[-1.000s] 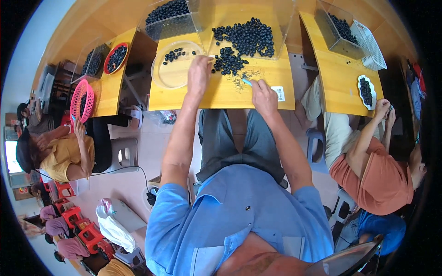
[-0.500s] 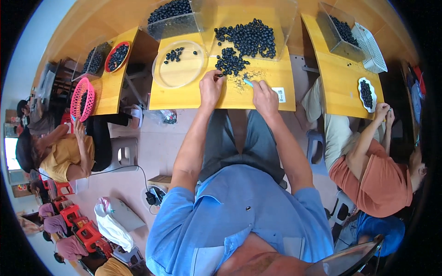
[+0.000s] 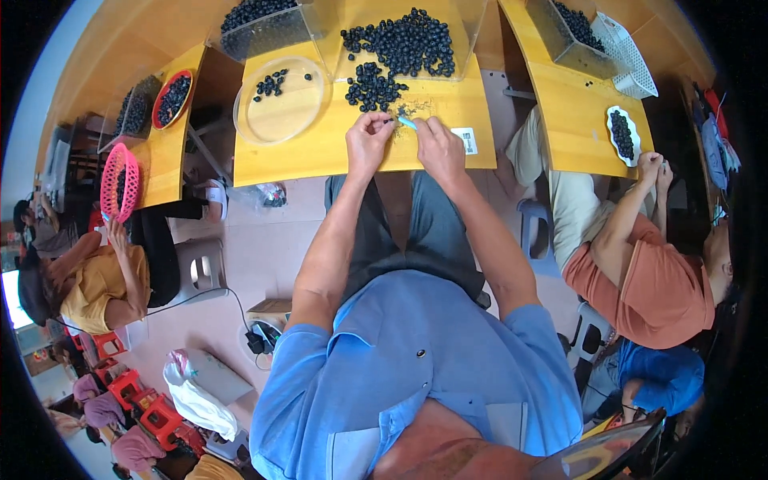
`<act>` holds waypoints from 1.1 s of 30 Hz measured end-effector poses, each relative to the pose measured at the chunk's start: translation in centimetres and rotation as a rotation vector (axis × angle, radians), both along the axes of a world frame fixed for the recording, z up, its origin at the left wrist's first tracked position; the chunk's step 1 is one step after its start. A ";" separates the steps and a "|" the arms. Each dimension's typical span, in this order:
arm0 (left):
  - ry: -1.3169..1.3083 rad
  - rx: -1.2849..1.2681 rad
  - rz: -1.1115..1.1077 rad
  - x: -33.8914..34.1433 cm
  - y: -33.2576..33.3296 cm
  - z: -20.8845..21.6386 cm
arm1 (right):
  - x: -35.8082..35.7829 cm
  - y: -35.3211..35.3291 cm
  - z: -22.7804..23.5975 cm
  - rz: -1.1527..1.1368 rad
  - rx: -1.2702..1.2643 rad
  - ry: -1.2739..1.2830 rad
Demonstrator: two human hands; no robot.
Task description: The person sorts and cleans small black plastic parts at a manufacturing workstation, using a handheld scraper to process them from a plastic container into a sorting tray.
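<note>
One yellow table [image 3: 280, 164] stands before a person in a blue shirt. At its far left sits a clear bin [image 3: 276, 34] of dark round pieces; right of that, a large pile [image 3: 404, 40] of similar pieces spreads out. A clear round dish [image 3: 280, 120] lies nearer, several pieces in its far part. A small heap [image 3: 374, 86] lies on the near side of the large pile. Closer in, the right hand [image 3: 440, 148] is closed around a light-blue tool [image 3: 408, 122], with a white card [image 3: 463, 141] just beside it. The left hand [image 3: 368, 144] pinches what looks like a single dark piece [image 3: 390, 121] near the tool's tip. Fine crumbs [image 3: 418, 106] lie beyond the hands.
</note>
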State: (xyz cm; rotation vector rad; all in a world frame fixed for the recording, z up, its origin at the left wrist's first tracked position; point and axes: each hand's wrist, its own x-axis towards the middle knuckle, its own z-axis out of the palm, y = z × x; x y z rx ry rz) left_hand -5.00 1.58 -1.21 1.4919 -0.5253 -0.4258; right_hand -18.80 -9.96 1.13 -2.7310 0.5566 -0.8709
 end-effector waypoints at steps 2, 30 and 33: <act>-0.030 -0.022 0.010 0.1 0.0 -0.5 | 0.1 0.1 0.1 0.004 -0.015 -0.001; -0.134 0.012 0.058 -0.5 -0.5 0.2 | -0.2 0.0 -0.3 0.025 -0.008 -0.070; -0.192 0.029 0.062 -0.6 -0.5 0.0 | -0.3 -0.1 -0.3 0.032 -0.016 -0.060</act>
